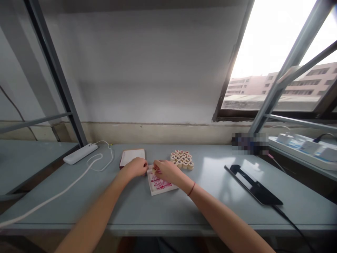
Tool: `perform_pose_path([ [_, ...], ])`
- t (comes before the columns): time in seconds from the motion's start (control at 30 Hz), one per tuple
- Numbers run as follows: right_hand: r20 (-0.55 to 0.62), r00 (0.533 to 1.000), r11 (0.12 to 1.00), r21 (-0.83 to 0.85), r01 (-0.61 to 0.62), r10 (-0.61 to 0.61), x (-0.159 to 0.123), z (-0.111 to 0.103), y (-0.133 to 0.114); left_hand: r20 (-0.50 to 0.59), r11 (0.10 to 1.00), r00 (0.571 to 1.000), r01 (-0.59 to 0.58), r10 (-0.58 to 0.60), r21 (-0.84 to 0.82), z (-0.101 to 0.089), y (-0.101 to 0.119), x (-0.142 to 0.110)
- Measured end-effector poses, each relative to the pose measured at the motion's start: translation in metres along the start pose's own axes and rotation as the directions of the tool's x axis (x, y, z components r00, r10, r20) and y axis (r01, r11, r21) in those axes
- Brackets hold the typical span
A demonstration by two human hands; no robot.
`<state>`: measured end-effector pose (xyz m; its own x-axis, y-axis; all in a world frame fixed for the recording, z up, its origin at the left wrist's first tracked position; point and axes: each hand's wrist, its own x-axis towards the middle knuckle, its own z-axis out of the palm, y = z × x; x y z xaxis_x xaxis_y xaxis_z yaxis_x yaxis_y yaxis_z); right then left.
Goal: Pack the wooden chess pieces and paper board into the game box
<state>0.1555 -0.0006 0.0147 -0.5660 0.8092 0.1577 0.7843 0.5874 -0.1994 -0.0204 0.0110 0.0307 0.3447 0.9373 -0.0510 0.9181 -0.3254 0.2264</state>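
White shallow box point(165, 192), straight thin walls, sits right under the right hand point(165, 171) and just right of the left hand point(139, 166). Right fingers are pinched on a round wooden piece point(155, 169) above the box's far-left corner; looks like a fingertip grip at the edge, probably because the disc is small and thick. Left fingers are curled at that same corner, likely steadying it; can't tell if they're clamped on anything. Box floor has pink-red streaks fanning out, pattern or print unclear.

Stacked discs point(182, 159) stand just beyond the right hand, packed tight, presumably so they don't roll or topple. Pale wood, flat faces, dark and red characters. Second tray point(133, 154), just beyond the left hand: white inside, dark red outer wall. Table point(126, 207) under both hands is smooth grey-blue, glossy enough to throw window glare right of the right hand.
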Motion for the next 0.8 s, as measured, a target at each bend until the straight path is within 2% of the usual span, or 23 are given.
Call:
perform_pose_path([
  [0.1, 0.001, 1.000, 1.000, -0.014, -0.012, 0.012, 0.003, 0.003, -0.003, -0.014, 1.000, 1.000, -0.008, 0.008, 0.003, 0.003, -0.002, 0.002],
  [0.23, -0.035, 0.999, 1.000, -0.020, 0.007, -0.008, 0.005, 0.007, -0.010, 0.044, 0.996, 0.999, -0.027, 0.030, -0.081, 0.004, -0.004, 0.005],
  [0.33, -0.060, 0.998, 0.999, 0.043, 0.003, 0.000, 0.006, 0.000, -0.003, 0.028, 0.996, 0.999, -0.013, 0.016, -0.089, 0.004, -0.003, 0.004],
  [0.43, -0.159, 0.975, 0.985, 0.109, -0.136, 0.153, 0.012, -0.017, 0.024, -0.012, 0.996, 0.999, -0.033, 0.033, -0.084, 0.007, -0.001, 0.002],
  [0.53, -0.204, 0.885, 0.908, 0.102, -0.406, 0.418, 0.029, -0.032, 0.064, -0.056, 0.996, 0.996, -0.074, 0.071, -0.054, 0.012, 0.002, 0.001],
  [0.6, -0.159, 0.854, 0.867, 0.036, -0.496, 0.495, 0.041, -0.037, 0.087, -0.094, 0.997, 0.993, -0.076, 0.072, -0.032, 0.016, 0.005, 0.000],
  [0.67, -0.066, 0.836, 0.837, -0.029, -0.547, 0.544, 0.052, -0.037, 0.102, -0.110, 0.997, 0.992, -0.069, 0.067, -0.017, 0.019, 0.008, 0.000],
  [0.8, 0.052, 0.813, 0.814, -0.093, -0.574, 0.579, 0.063, -0.030, 0.113, -0.111, 0.995, 0.989, -0.100, 0.099, 0.002, 0.020, 0.009, 0.002],
])
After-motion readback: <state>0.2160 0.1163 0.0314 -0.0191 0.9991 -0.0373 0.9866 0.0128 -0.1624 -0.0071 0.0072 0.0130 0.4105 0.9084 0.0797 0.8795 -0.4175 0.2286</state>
